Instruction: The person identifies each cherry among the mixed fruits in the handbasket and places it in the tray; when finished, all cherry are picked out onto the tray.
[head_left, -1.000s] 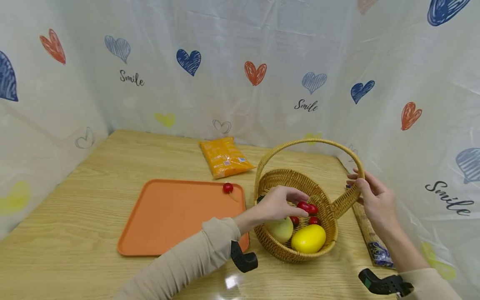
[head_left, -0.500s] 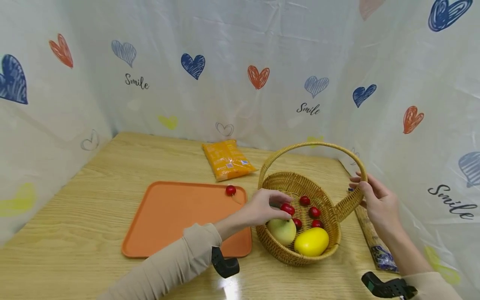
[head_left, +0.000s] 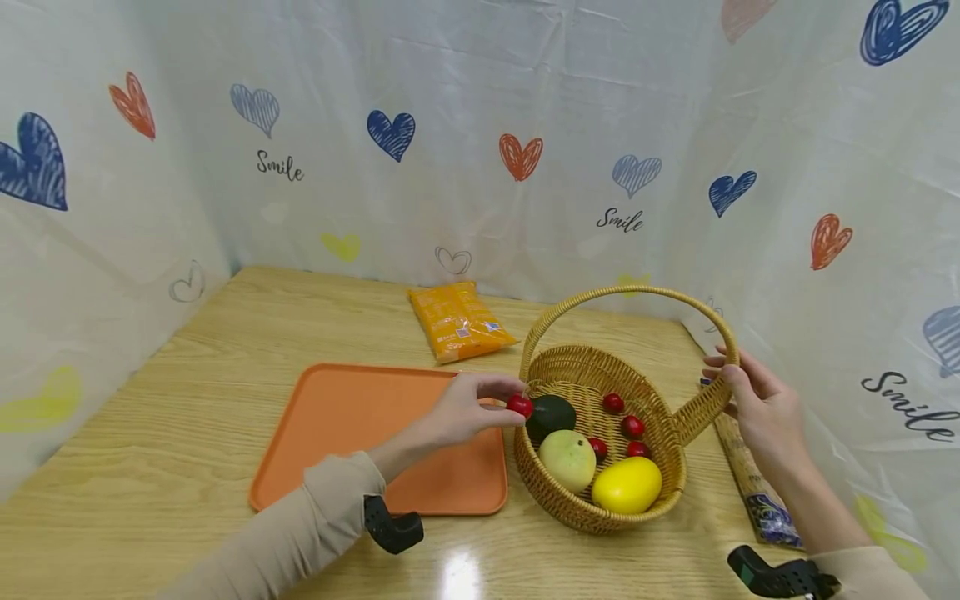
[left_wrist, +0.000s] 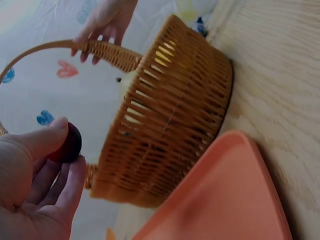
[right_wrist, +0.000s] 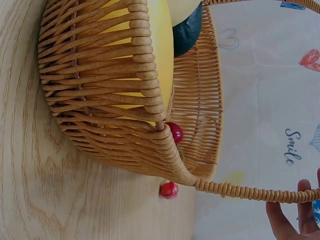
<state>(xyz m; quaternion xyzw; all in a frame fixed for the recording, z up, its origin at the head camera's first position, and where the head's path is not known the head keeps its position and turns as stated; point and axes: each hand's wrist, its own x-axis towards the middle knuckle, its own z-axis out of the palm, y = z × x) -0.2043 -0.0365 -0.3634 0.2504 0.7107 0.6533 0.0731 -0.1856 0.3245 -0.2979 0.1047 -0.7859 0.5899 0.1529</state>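
My left hand point(head_left: 467, 411) pinches a red cherry point(head_left: 520, 406) between thumb and fingers, at the basket's left rim and over the tray's right side. The left wrist view shows this cherry point(left_wrist: 71, 144) dark at the fingertips. My right hand point(head_left: 763, 410) grips the right side of the handle of a wicker basket point(head_left: 573, 518), which stands on the table. Inside lie a dark green avocado-like fruit point(head_left: 551, 417), a pale green round fruit point(head_left: 567, 460), a yellow lemon-like fruit point(head_left: 627, 485) and several cherries point(head_left: 632, 427). An orange tray point(head_left: 352, 433) sits left of the basket.
An orange plastic packet point(head_left: 459, 323) lies behind the tray. Right of the basket, partly under my right arm, is a long patterned package point(head_left: 765, 508). A curtain with hearts point(head_left: 450, 208) encloses the table's back and sides.
My left hand has carried the cherry leftward, out from over the basket, uncovering the dark green fruit. It now covers the cherry that was visible on the tray. My right hand keeps its grip.
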